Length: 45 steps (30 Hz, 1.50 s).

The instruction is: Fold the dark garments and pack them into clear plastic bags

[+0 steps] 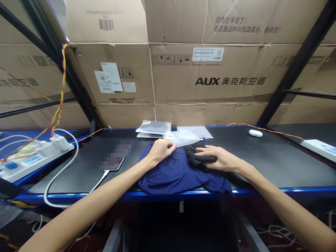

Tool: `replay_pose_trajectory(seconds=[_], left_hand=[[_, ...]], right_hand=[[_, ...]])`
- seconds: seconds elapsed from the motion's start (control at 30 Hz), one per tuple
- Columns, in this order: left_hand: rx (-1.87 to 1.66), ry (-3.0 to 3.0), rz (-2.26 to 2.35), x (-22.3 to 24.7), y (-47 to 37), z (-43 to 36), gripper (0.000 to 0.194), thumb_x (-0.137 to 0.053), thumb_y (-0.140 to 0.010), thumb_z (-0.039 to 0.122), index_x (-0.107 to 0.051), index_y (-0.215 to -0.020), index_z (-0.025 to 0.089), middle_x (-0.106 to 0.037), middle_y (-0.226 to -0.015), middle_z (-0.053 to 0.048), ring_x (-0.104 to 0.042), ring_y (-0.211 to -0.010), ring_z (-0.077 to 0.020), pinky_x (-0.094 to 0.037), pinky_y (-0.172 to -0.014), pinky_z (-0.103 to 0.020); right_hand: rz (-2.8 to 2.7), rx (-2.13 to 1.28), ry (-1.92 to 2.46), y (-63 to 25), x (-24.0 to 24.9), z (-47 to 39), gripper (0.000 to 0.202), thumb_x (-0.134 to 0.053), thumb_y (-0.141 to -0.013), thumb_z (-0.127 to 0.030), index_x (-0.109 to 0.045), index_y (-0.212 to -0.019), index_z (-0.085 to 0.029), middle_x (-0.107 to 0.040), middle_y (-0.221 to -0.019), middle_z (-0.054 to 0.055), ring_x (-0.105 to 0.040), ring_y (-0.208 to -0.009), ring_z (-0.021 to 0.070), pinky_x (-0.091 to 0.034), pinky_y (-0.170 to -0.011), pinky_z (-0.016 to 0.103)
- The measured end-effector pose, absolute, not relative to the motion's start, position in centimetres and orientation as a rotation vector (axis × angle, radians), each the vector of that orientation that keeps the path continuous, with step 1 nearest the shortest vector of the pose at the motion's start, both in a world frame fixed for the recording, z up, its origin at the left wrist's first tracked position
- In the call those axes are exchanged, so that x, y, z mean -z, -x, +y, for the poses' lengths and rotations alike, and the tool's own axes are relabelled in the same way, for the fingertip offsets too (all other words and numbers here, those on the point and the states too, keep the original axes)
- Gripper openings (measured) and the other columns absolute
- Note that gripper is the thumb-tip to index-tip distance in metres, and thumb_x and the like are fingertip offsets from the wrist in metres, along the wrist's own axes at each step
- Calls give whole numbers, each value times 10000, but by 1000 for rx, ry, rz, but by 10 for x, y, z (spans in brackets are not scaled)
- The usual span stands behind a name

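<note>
A navy blue garment (170,175) lies rumpled on the bench, its near side hanging slightly over the front edge. On its far left part rests my left hand (160,152), with fingers curled and pressed together close to a clear plastic packet; what they pinch is hidden. My right hand (219,158) is closed on a bunched black cloth (197,157) at the garment's right side. Behind the garment lie several flat translucent packets, among them a stacked pair (154,127) and one packet with a small label (183,137).
To the left are a phone (117,162) with a white cable and a power strip (34,157) with plugs. A small white case (255,133) and another white strip (320,149) sit right. Cardboard (181,80) walls the back, between black frame posts (291,63).
</note>
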<state>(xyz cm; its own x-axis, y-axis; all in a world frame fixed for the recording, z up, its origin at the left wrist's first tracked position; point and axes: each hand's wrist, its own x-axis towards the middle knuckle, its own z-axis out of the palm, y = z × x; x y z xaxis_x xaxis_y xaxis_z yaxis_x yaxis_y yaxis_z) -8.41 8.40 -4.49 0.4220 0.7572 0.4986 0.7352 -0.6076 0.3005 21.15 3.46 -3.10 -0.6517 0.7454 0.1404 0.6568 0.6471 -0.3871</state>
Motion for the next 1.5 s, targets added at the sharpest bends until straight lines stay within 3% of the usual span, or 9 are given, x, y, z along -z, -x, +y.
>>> replay_pose_trajectory(seconds=[0.2,0.43,0.73,0.97,1.07,1.17,1.3,1.4,1.5], left_hand=[[-996,-2641,1391,47,84,87,108,-655,-867,178,-758,-836,173,-762,-917,-36,-703,-832,-179,-510,-776,-253],[-1017,-2705,1349,54,82,89,152,-665,-877,201,-748,-1002,175,-734,-1092,-51,-707,-883,-179,-557,-831,-273],[-1081,-2751,1202,57,80,86,257,-632,-869,138,-724,-1104,186,-713,-1153,-53,-704,-983,-193,-575,-869,-281],[-1066,-2742,1077,60,85,92,269,-635,-857,147,-735,-1100,203,-718,-1141,-43,-700,-1002,-186,-570,-896,-274],[-967,-2853,1058,60,89,94,330,-607,-866,121,-709,-1170,201,-696,-1196,-53,-696,-1017,-190,-567,-909,-280],[-830,-2956,1139,59,93,94,334,-542,-885,81,-712,-1144,206,-690,-1194,-50,-705,-975,-179,-571,-884,-267],[-680,-3039,1208,55,96,93,272,-515,-910,95,-730,-1049,187,-678,-1168,-73,-717,-897,-172,-583,-827,-263],[-612,-3090,1136,53,96,91,277,-501,-921,101,-727,-1055,189,-656,-1199,-87,-718,-881,-176,-588,-808,-273],[-612,-3111,1068,53,94,89,296,-493,-925,98,-724,-1075,203,-644,-1236,-84,-718,-895,-179,-587,-811,-275]], right_hand=[[-2504,-197,1083,-207,43,35,438,-677,-777,-197,-717,-1210,-253,-681,-1302,77,-637,-1183,295,-455,-1064,450],[-2183,-209,975,-212,32,31,345,-620,-820,-238,-722,-1150,-222,-768,-1049,51,-720,-926,237,-557,-852,354],[-2510,-185,809,-174,32,47,415,-649,-809,-201,-704,-1219,-233,-718,-1219,79,-650,-1119,268,-495,-998,421],[-2657,-480,979,-176,32,67,631,-669,-827,-297,-527,-1442,-298,-477,-1528,76,-380,-1434,324,-310,-1169,508],[-2634,-474,1004,-173,28,66,557,-615,-860,-266,-561,-1414,-278,-508,-1502,86,-502,-1343,301,-366,-1134,462],[-2597,-489,977,-168,21,64,414,-547,-888,-223,-652,-1288,-225,-681,-1270,82,-664,-1068,237,-499,-955,361],[-2513,-460,1144,-162,15,68,278,-535,-884,-215,-703,-1103,-182,-744,-923,52,-650,-725,183,-503,-707,296],[-2424,-416,1298,-154,16,74,233,-537,-893,-245,-710,-1032,-173,-743,-864,56,-642,-682,183,-485,-674,291],[-2406,-272,1357,-143,19,78,242,-514,-913,-243,-705,-1047,-179,-743,-1031,91,-674,-857,216,-487,-776,299]])
